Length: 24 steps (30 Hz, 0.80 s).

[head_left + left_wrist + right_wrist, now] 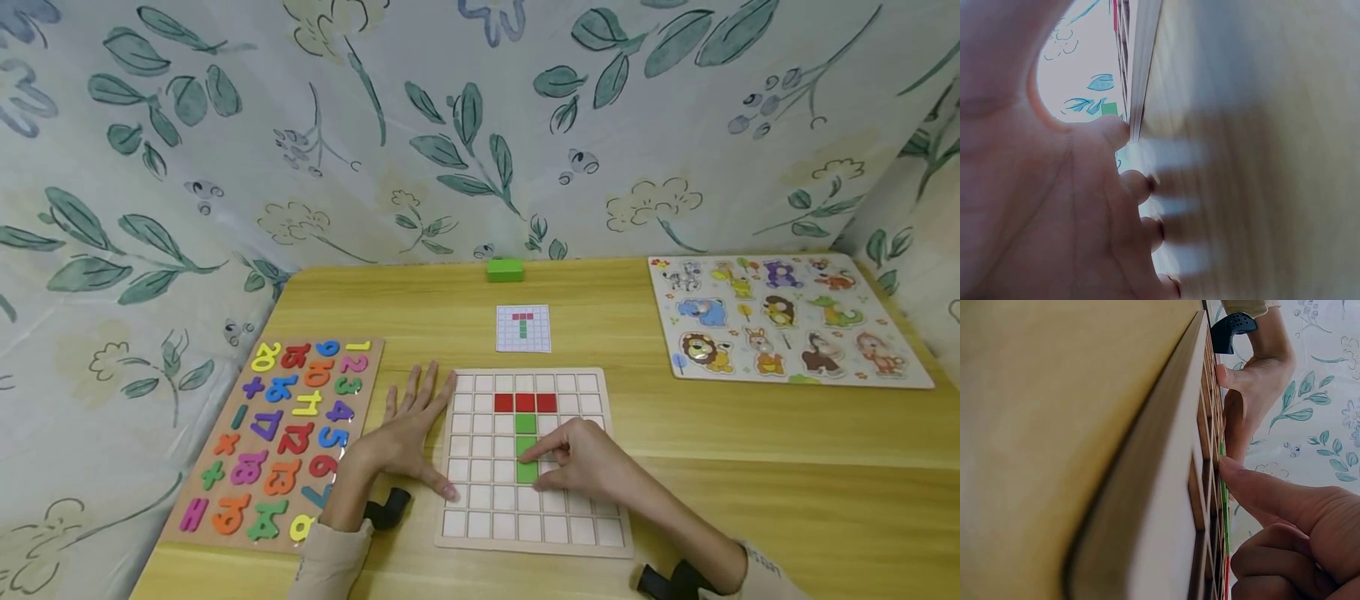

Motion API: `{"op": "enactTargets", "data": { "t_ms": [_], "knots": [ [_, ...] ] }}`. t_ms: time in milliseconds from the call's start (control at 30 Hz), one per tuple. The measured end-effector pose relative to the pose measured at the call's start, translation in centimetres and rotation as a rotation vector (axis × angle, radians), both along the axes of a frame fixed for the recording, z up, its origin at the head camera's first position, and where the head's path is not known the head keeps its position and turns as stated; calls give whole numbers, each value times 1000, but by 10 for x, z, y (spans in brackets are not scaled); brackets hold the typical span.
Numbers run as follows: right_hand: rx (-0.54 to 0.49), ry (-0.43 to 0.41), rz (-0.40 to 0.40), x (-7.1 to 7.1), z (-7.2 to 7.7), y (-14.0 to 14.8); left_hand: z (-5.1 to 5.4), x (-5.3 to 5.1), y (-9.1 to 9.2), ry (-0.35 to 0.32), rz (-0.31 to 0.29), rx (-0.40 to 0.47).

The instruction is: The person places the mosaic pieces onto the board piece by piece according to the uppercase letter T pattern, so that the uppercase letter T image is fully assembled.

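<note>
A white grid board (pixel 534 542) with a wooden frame lies on the table. Three red tiles (pixel 526 403) form a row in it, and three green tiles (pixel 526 424) run down from the middle one. My right hand (pixel 588 458) has its index finger and thumb at opposite edges of the lowest green tile (pixel 527 472), pinching it at its cell; its other fingers are curled. My left hand (pixel 405 442) is spread at the board's left side, thumb over the frame and fingertips by the upper left corner. Its palm fills much of the left wrist view.
Behind the board lies a small pattern card (pixel 523 342) showing a red and green T. A green block (pixel 505 270) stands at the table's back edge. A number board (pixel 281 433) is at left, an animal puzzle (pixel 795 321) at right. Floral cloth (pixel 480 167) hangs behind.
</note>
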State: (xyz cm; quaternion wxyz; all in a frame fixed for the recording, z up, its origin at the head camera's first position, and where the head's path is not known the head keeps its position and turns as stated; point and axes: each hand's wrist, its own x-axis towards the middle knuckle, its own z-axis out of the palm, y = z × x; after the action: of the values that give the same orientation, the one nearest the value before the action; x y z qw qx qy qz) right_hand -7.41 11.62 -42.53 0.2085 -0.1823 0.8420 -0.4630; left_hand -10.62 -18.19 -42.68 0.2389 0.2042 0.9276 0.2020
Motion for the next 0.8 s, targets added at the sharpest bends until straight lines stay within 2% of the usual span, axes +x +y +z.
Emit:
{"op": "enactTargets", "data": {
  "t_ms": [400,700,800],
  "knots": [
    [8,32,32,1,-2,-3,-3,4,-4,-8,24,26],
    [-9,22,32,0,-3,-3,-5,3,-5,-9,25,23],
    [0,18,6,-2,-2,-1,-5,2,-4,-4,22,20]
  ]
}}
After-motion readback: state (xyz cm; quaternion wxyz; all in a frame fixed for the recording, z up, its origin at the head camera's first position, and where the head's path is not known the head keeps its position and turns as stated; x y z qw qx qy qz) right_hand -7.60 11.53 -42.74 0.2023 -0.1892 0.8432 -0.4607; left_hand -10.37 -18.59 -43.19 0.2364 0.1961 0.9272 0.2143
